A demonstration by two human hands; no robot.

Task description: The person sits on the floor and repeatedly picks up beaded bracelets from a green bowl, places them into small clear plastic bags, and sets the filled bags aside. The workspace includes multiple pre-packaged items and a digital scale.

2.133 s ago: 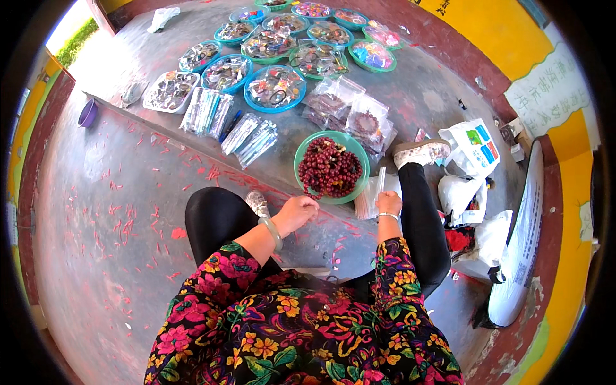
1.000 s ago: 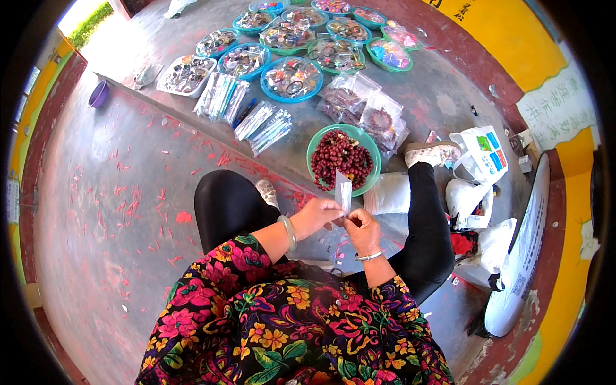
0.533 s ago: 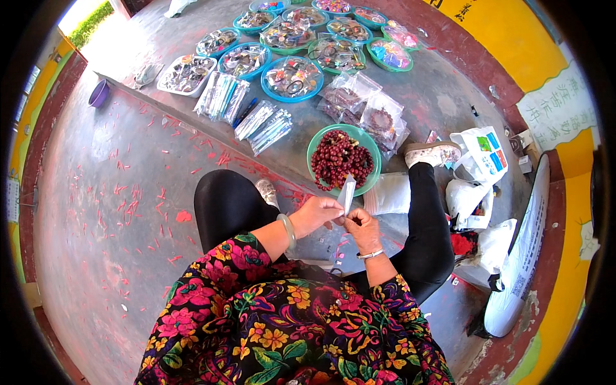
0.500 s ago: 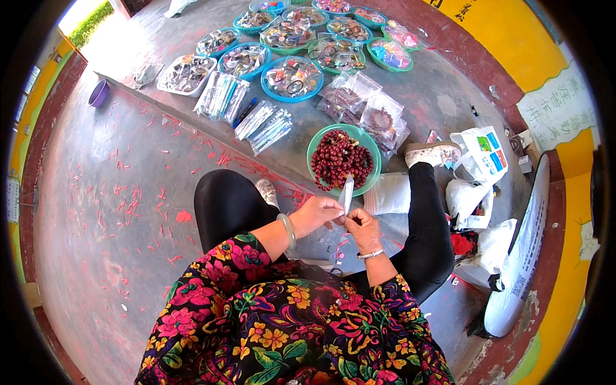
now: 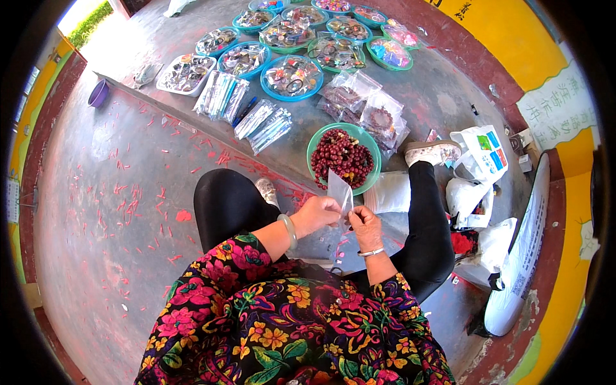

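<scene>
Between my two hands is a small clear plastic bag (image 5: 340, 191), its far end standing up in front of a green bowl. My left hand (image 5: 319, 214), with a pale bangle at the wrist, is closed on the bag's left side. On the other side my right hand (image 5: 366, 227), wearing a silver bracelet, pinches the edge. The green bowl (image 5: 372, 142) holds a heap of dark red bead bracelets (image 5: 340, 156), partly covered by the bag. Beside the bowl lies a stack of clear or white plastic bags (image 5: 387, 192).
Beyond the bowl lie bagged bead bracelets (image 5: 382, 119) and bundles of wrapped pens (image 5: 264, 125). Several basins, such as a blue one (image 5: 292, 96), hold bagged trinkets. White carrier bags (image 5: 481, 154) stand to my right. A purple bowl (image 5: 99, 94) sits far left. Red scraps litter the floor.
The plastic bag has turned and spread wider between my hands. My hands have moved slightly apart, the right one a little to the right. The bowl and surroundings are unchanged.
</scene>
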